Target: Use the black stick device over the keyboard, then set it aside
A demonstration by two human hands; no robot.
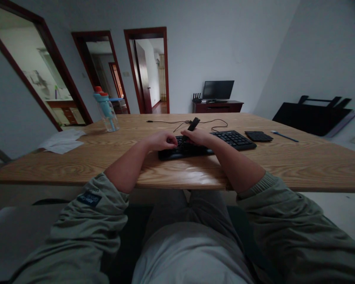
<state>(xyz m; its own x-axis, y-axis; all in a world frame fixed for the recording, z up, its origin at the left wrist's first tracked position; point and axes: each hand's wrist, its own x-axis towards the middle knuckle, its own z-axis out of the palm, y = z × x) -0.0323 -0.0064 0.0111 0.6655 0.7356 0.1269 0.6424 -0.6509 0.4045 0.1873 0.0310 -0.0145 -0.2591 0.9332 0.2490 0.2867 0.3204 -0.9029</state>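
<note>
A black keyboard (233,139) lies near the front edge of the wooden table, partly covered by my hands. My right hand (199,136) is closed around a flat black stick-like tool (193,124), which slants up and away over the keys; its lower end is hidden. Close beside it, my left hand (163,141) rests over the keyboard's left part with curled fingers pressed together at the keys. Whatever those fingers hold, if anything, is too small to make out. Right of the keyboard lies a dark patch of what look like loose keycaps (258,136).
A blue-handled brush (285,136) lies at the right. Behind the keyboard runs a thin black cable (165,122). White tissues (63,142) and a clear bottle with a red lid (106,110) are on the left. The table edge (183,186) is just before my body.
</note>
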